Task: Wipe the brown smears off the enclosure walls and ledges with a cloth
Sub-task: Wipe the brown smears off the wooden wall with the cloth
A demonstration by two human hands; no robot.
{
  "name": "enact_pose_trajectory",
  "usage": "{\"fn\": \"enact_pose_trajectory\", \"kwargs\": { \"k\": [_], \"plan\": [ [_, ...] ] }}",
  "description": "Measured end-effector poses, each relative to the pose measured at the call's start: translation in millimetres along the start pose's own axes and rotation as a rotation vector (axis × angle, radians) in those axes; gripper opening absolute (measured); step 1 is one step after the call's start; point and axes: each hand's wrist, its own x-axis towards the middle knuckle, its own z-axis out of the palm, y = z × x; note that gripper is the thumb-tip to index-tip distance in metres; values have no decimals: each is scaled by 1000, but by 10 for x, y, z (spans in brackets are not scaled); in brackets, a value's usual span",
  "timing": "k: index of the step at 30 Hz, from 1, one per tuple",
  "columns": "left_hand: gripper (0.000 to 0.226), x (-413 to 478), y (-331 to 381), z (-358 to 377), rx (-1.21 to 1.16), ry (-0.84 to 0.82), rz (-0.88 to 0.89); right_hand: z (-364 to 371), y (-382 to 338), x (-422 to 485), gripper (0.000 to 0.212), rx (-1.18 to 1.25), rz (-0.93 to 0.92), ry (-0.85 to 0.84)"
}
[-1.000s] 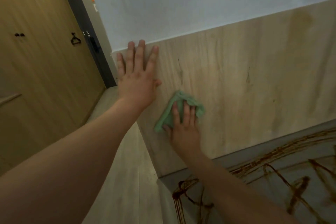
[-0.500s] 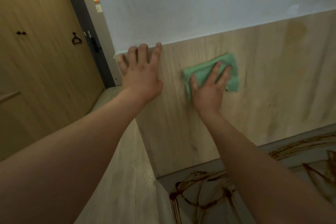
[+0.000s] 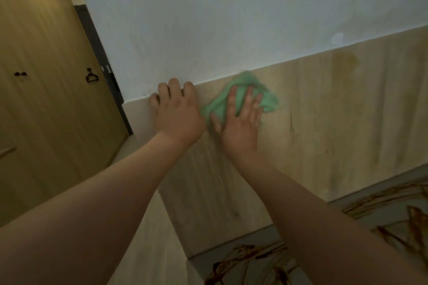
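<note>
Plainly, there are two bare hands on the wall and one cloth between them and the wood. The cloth (image 3: 268,102) is green and bunched, lying flat against the pale wood panel (image 3: 324,122) just under the seam where the white wall (image 3: 231,18) begins. It sits at twelve o'clock from the right hand (image 3: 240,125), which is spread wide, fingers (image 3: 249,99) straight and fanned, pressing the cloth to the panel rather than gripping it. The thumb points out toward nine o'clock, its tip against the cloth's lower edge.

The left hand (image 3: 178,115) is at nine o'clock from the right one, nearly touching it, palm toward the panel. Its four fingers are bent at the knuckles, with the tips up at the panel's top edge; whether they hook over a lip there or only press, I cannot tell.

On the panel I count one faint brownish stain (image 3: 345,62) at two o'clock from the cloth and one thin dark vertical mark (image 3: 291,122) at four o'clock from it. Down at five o'clock in the view runs one grey ledge (image 3: 347,203), crossed by many looping brown smears (image 3: 243,259).

Off at nine o'clock stands a wooden wardrobe front (image 3: 46,122) with two small dark knobs (image 3: 20,74) and one hanger-shaped hook (image 3: 92,75).
</note>
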Motion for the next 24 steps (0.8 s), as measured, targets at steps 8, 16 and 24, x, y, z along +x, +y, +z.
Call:
{"fn": "enact_pose_trajectory", "kwargs": {
  "k": [8, 16, 24],
  "plan": [
    [47, 105, 154, 100, -41, 84, 69, -314, 450, 455, 100, -77, 4, 2],
    [54, 166, 441, 93, -73, 16, 113, -503, 466, 669, 97, -201, 88, -10],
    [81, 123, 525, 453, -89, 145, 213, -103, 788, 356, 93, 32, 168, 82]
  ]
}}
